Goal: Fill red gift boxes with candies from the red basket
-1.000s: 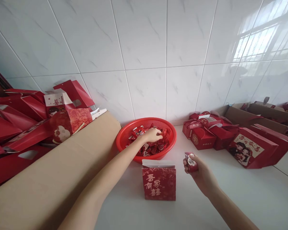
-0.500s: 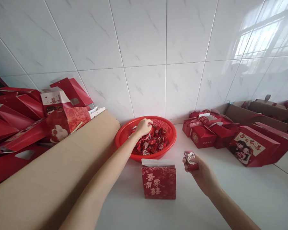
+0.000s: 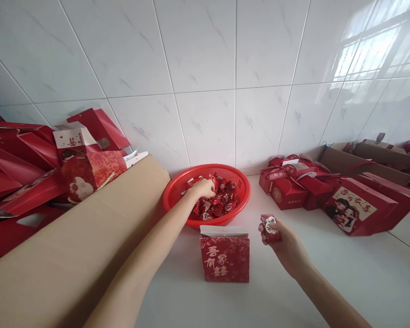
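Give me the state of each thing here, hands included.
Red basket: holding wrapped pieces
Left hand: inside basket, grip unclear
Right hand: closed around red packet
Front box: upright, top open
Small boxes: clustered, front one closed
Couple-print box: standing
Red cartons at left: heaped

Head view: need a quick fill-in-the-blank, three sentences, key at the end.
The left hand is reaching ____ (into/under) the red basket.
The right hand ____ (holds/lacks) a wrapped packet.
From the camera, the middle carton stands ____ (nearer/farther) than the basket.

Missing words: into; holds; nearer.
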Tool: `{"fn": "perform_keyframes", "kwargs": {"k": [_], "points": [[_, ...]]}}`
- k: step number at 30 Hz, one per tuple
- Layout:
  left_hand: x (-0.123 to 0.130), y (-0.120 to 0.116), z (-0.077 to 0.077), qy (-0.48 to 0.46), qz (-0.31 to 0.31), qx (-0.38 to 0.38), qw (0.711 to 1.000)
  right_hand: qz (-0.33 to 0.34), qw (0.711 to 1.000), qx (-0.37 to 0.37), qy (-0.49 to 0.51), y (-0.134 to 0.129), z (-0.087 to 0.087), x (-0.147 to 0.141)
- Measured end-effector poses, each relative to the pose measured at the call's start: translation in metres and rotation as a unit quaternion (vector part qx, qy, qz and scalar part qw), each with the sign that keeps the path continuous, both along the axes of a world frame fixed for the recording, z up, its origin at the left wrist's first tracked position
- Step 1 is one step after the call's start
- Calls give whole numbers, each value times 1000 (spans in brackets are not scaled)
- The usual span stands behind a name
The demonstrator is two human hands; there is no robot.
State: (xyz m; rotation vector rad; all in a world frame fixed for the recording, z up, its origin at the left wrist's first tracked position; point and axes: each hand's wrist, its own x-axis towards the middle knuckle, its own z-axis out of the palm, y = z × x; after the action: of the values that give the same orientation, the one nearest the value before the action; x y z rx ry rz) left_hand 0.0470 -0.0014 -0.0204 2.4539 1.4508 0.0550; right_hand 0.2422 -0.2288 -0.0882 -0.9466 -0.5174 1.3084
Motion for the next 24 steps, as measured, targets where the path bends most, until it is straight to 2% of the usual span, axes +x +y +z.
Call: {"fn": "perform_keyframes", "kwargs": {"k": [3, 6, 10, 15, 20, 24], "points": [[1, -3, 1, 38, -17, -11, 999, 3, 1000, -1, 6, 0, 0, 0], [2, -6, 3, 54, -64, -38, 996, 5, 1000, -4, 9, 0, -1, 1], [4, -8, 5, 81, -118, -93, 985, 4, 1000, -7, 6, -1, -1, 1], [5, -11, 6, 136, -144, -170, 965, 9, 1000, -11, -1, -1, -2, 0], [7, -18, 6, 197, -140, -142, 960, 12, 1000, -18, -8, 1, -4, 0], [9, -23, 8, 196, -146, -114, 963, 21, 999, -21, -16, 0, -6, -1]]}}
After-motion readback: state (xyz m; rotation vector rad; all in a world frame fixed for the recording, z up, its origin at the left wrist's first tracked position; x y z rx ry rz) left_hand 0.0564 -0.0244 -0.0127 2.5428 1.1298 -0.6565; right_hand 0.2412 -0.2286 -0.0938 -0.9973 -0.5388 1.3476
